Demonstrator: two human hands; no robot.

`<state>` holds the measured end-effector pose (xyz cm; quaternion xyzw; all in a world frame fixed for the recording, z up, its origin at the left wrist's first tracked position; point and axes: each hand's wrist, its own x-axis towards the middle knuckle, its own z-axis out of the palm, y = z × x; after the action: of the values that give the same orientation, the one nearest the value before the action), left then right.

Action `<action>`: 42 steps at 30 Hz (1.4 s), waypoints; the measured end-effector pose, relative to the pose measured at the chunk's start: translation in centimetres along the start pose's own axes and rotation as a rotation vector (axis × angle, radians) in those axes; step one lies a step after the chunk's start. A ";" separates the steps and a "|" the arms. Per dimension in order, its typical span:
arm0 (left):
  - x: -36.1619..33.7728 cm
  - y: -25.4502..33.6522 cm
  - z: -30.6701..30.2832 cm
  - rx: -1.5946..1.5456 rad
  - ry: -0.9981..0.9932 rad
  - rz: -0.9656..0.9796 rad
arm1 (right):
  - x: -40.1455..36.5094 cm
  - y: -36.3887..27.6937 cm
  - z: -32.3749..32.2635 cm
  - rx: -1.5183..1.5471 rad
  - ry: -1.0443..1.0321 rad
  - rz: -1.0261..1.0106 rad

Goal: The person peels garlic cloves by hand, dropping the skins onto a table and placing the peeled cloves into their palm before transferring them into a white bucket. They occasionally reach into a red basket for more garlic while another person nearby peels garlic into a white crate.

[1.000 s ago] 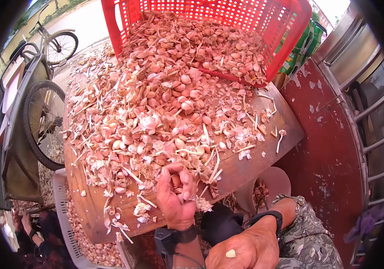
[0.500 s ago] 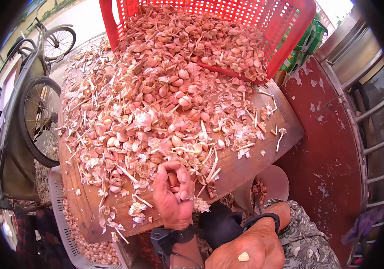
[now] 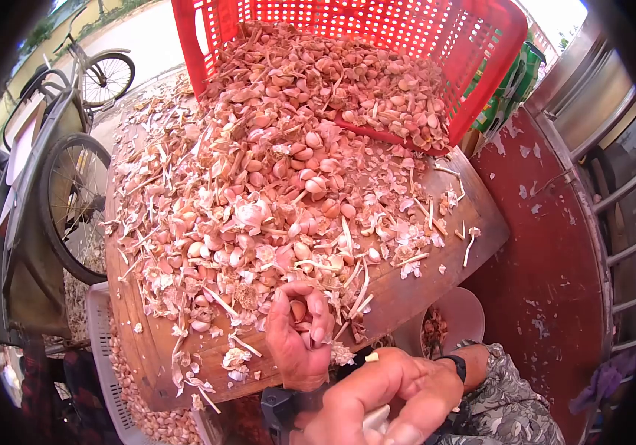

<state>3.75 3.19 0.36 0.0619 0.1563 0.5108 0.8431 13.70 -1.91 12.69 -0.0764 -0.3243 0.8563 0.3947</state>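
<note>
My left hand (image 3: 301, 345) is palm up at the table's near edge, its fingers curled round reddish garlic cloves (image 3: 299, 310). Just below and to its right is my right hand (image 3: 396, 393), closer to the camera. Its thumb and fingers pinch a pale, whitish piece (image 3: 376, 420) that is partly hidden. A small yellowish bit (image 3: 371, 357) sticks to the back of this hand. Beyond both hands, a heap of garlic cloves, skins and dry stems (image 3: 259, 200) covers much of the wooden table (image 3: 407, 297).
A red perforated basket (image 3: 481, 81) of garlic lies tipped at the table's far side. Below the table stand a pale crate (image 3: 103, 334) of cloves and a whitish bucket (image 3: 466, 315). A wheeled cart (image 3: 32, 259) is at left, a red panel (image 3: 541, 245) at right.
My right hand has turned and moved up beside my left hand, and the pale piece between its fingers now shows. The whole view has shifted slightly, while my left hand stays curled round the cloves.
</note>
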 end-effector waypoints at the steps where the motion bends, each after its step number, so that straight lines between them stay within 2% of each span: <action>1: 0.2 0.2 -1.0 -0.055 -0.127 -0.055 | 0.0 0.2 -0.2 0.106 0.144 0.027; 2: 0.8 -0.4 -2.3 -0.054 -0.131 -0.054 | 0.6 0.6 -1.2 0.165 0.203 -0.080; 4: 2.6 -2.2 -5.1 -0.234 -0.445 0.002 | 1.1 -0.6 -2.4 -0.079 0.404 -0.064; 5: 3.0 -2.8 -5.6 -0.327 -0.603 0.029 | 1.5 -0.4 -3.2 -0.397 0.498 -0.084; 6: 2.1 -2.3 -4.1 -0.330 -0.609 0.028 | 2.0 -0.2 -4.2 -0.720 0.586 -0.102; 7: 0.6 -1.5 -2.3 -0.261 -0.361 0.062 | 2.3 0.1 -5.2 -0.725 0.587 -0.103; 8: -0.3 -1.1 -1.1 -0.189 -0.111 0.095 | 2.8 0.2 -6.2 -1.329 0.554 -0.197; 9: -0.3 -1.4 -1.0 -0.223 -0.112 0.129 | 3.1 0.1 -6.7 -1.932 0.476 -0.293; 10: -0.1 -1.2 -1.2 -0.223 -0.115 0.132 | 3.0 -0.2 -6.8 -1.935 0.473 -0.295; 12: 0.5 -0.5 -0.5 -0.376 -0.205 0.042 | 2.6 -1.7 -6.8 -2.110 0.380 -0.479; 13: 0.3 -0.6 1.4 -0.231 0.143 0.073 | 1.8 -3.0 -6.9 -2.094 0.448 -0.435; 14: 0.3 -0.6 0.7 -0.233 0.153 0.066 | 0.6 -4.1 -7.5 -2.212 0.558 -0.371; 16: 0.8 -0.4 -0.9 -0.261 -0.143 -0.007 | -2.3 -6.0 -9.1 -2.263 0.784 -0.224; 17: 0.6 -0.6 0.0 -0.248 -0.040 0.027 | -3.9 -6.6 -10.2 -2.289 0.878 -0.130; 18: 0.6 -0.7 -0.2 -0.254 -0.039 0.023 | -5.2 -6.7 -11.1 -2.292 0.878 -0.122; 20: 0.6 -0.6 -0.5 -0.260 -0.072 -0.010 | -6.7 -6.8 -12.3 -2.325 0.873 0.022; 24: 0.6 -0.6 -0.4 -0.233 -0.076 0.008 | -6.4 -5.3 -14.1 -2.336 0.817 0.163; 25: 0.6 -0.6 -0.4 -0.233 -0.076 0.003 | -6.2 -5.0 -14.6 -2.316 0.879 0.214; 29: 0.6 -0.5 -0.2 -0.195 -0.057 0.005 | -6.2 -5.1 -16.0 -2.310 0.887 0.103; 31: 0.6 -0.5 -0.2 -0.189 -0.050 -0.009 | -6.5 -5.4 -16.4 -2.196 0.886 -0.149; 32: 0.7 -0.5 -0.2 -0.183 -0.038 -0.020 | -6.5 -5.6 -16.0 -2.198 0.882 -0.149; 34: 0.6 -0.6 -0.3 -0.186 -0.030 -0.021 | -6.3 -5.9 -13.9 -1.445 1.026 0.106; 35: 0.7 -0.6 -0.3 -0.186 -0.027 -0.025 | -6.0 -5.9 -12.7 -1.445 1.025 0.106; 37: 0.6 -0.6 -0.3 -0.172 -0.022 -0.019 | -5.2 -5.4 -10.1 -0.875 0.915 0.027; 39: 0.6 -0.7 -0.2 -0.157 -0.012 -0.016 | -4.5 -4.2 -7.4 -0.787 0.750 -0.114; 41: 0.6 -0.8 -0.1 -0.130 0.011 0.018 | -3.8 -3.4 -3.2 -0.663 0.574 -0.123; 42: 0.6 -0.8 0.0 -0.086 -0.004 0.037 | -3.2 -3.7 -1.8 -0.790 0.333 -0.150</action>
<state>4.65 3.34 0.04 0.0293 0.1315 0.5325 0.8357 18.89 -1.61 13.12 -0.3347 -0.5637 0.6115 0.4431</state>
